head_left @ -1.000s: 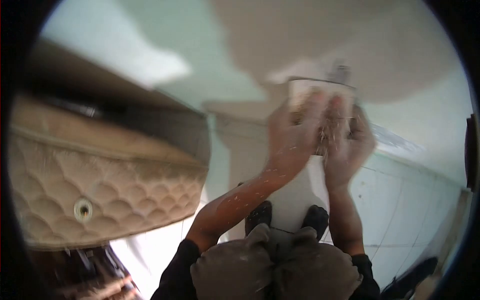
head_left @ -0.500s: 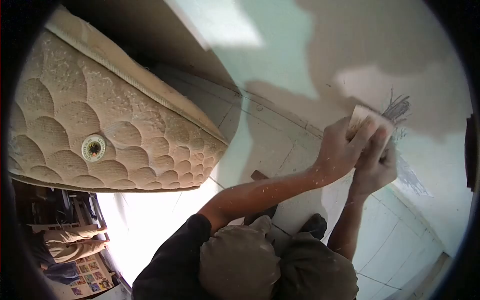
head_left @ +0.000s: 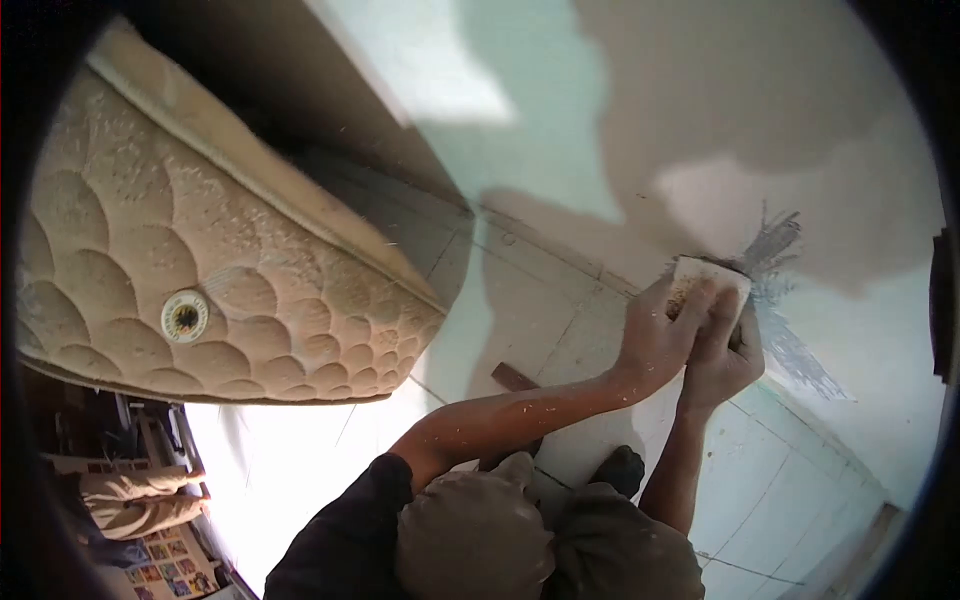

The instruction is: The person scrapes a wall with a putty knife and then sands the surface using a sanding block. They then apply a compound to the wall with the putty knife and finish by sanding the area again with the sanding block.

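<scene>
Both of my hands press a worn, pale rectangular pad (head_left: 728, 278) against the lower wall, its surface stained brown near the fingers. My left hand (head_left: 655, 335) grips the pad's left and lower side. Close beside it, my right hand (head_left: 728, 358) has its fingers on the pad's lower right part. Around the pad's right side, dark grey scuffed streaks (head_left: 775, 240) and a paler grey patch (head_left: 810, 365) mark the wall (head_left: 850, 320). What the pad's underside touches is hidden.
A tan quilted mattress (head_left: 120, 270) leans at the left. A small brown piece (head_left: 514, 377) lies on the tiled floor (head_left: 750, 480) near my feet. At the lower left are another person's legs (head_left: 140, 500) and a sheet with small pictures (head_left: 170, 560).
My hands and the pad have moved down and slightly left along the wall, uncovering more of the grey marks. The view has shifted slightly.
</scene>
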### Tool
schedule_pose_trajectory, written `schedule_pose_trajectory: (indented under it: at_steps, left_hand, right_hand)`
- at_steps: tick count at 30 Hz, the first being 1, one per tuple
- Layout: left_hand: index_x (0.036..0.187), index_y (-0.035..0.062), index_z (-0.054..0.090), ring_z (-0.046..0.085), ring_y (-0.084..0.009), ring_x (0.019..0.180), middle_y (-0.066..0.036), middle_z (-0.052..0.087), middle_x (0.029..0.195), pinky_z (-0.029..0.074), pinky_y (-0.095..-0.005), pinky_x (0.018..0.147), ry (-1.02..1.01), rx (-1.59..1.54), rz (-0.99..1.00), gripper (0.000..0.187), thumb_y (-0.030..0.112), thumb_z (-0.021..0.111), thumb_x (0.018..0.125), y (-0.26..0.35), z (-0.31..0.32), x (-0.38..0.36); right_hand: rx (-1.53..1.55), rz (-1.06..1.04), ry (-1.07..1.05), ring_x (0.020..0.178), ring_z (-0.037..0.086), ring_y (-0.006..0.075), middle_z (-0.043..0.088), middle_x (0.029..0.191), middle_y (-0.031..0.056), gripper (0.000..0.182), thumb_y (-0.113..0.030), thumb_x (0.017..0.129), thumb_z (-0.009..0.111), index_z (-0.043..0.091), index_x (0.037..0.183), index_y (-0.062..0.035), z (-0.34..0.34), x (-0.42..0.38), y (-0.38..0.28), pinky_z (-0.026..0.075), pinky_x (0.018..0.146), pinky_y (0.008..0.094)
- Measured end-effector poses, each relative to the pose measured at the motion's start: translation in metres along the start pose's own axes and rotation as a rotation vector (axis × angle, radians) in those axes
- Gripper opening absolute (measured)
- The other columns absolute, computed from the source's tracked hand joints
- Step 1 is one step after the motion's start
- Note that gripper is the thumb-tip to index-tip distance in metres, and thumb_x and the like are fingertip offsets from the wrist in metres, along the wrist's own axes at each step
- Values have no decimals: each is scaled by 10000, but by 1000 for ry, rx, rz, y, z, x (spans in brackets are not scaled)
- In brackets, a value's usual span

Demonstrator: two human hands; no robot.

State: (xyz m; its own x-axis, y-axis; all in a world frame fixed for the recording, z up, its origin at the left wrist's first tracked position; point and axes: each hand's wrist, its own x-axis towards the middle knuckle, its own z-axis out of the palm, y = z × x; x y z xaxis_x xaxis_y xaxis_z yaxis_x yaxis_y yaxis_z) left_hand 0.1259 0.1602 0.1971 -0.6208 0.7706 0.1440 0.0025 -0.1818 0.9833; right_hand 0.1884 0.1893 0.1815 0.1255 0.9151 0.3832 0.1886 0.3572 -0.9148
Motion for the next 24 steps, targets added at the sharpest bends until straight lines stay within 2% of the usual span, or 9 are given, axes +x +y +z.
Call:
schedule_pose_trajectory:
  at_steps: [1,3,6,9,12,14,17,20,24]
  left_hand:
    - [869,-22,614,507,-86,634,-59,580,682,447,-291,545,29,-7,-31,288,260,608,929,-3,1,-2]
    - [869,-18,617,517,-89,644,-65,590,690,461,-291,562,-29,152,74,289,263,598,934,14,-3,11]
    - [855,-32,620,529,-94,660,-62,611,715,458,-285,561,-32,199,66,322,275,584,943,45,2,19]
    - [930,-34,611,547,-127,706,-52,621,781,461,-308,610,-102,320,-56,359,317,542,961,35,-9,10]
    - [897,-59,611,551,-98,674,-41,623,776,458,-270,561,52,282,157,351,282,554,957,10,3,3]
    - [896,-55,609,546,-81,680,-39,619,775,456,-257,569,64,312,203,362,297,554,961,35,5,11]
    - [931,-57,611,561,-101,705,-49,631,808,466,-263,592,-89,40,13,354,286,532,970,52,3,16]
    - [918,-53,610,559,-99,699,-43,627,800,463,-256,581,21,238,11,357,287,516,976,35,6,5]
    - [940,-56,615,564,-100,708,-42,630,804,463,-246,593,16,209,77,363,292,515,976,18,1,13]
  right_hand:
    - [-13,0,22,583,426,49,530,616,-24,385,-291,940,609,609,701,10,-2,4,-8,373,513,226]
    - [-12,131,-83,645,548,106,624,702,73,305,-290,938,591,663,876,0,-5,16,-38,453,582,271]
    - [-66,-61,-36,581,595,267,617,714,183,300,-293,911,595,653,842,-7,-7,31,-46,466,551,358]
    - [6,35,-53,545,587,232,593,637,170,296,-262,890,635,651,765,6,-8,18,-32,464,531,344]
    - [168,-23,20,502,555,198,594,634,160,275,-237,882,653,647,760,9,-4,12,-13,449,493,321]
    - [85,-67,-1,472,536,167,580,606,146,259,-215,874,665,641,748,9,-12,26,-35,433,466,304]
    - [136,33,-80,465,519,125,552,561,118,251,-218,868,671,636,742,-4,-15,35,-56,414,447,293]
    - [87,44,-34,468,528,127,559,585,129,240,-220,864,677,629,744,-18,-13,19,-30,416,447,307]
    - [124,-37,48,467,544,138,540,569,145,250,-215,858,681,606,723,-18,-5,18,-30,423,448,325]
